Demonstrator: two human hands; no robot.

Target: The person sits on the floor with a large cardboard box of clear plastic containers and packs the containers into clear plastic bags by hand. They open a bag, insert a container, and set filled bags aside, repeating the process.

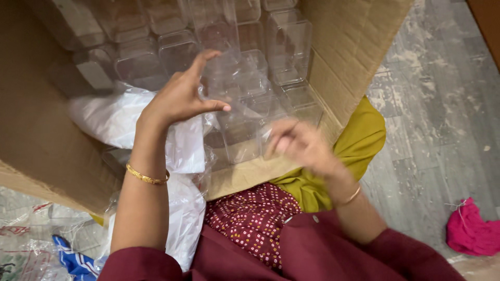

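Observation:
A big cardboard box (41, 135) lies open toward me, packed with several clear plastic containers (289, 44). My left hand (179, 96) reaches into the box, thumb and fingers spread around one clear plastic container (237, 88) that it grips at the front. My right hand (302, 143) is blurred, at the lower right of that container, fingers curled by its base; whether it holds the container is unclear. White plastic wrap (114, 117) lies under my left wrist inside the box.
More white plastic sheeting (185, 218) spills over the box's front edge onto my lap. Yellow-green cloth (359, 140) lies beside the box's right flap. A pink cloth (471, 231) sits on the grey floor at right. Printed plastic bags (31, 244) lie at lower left.

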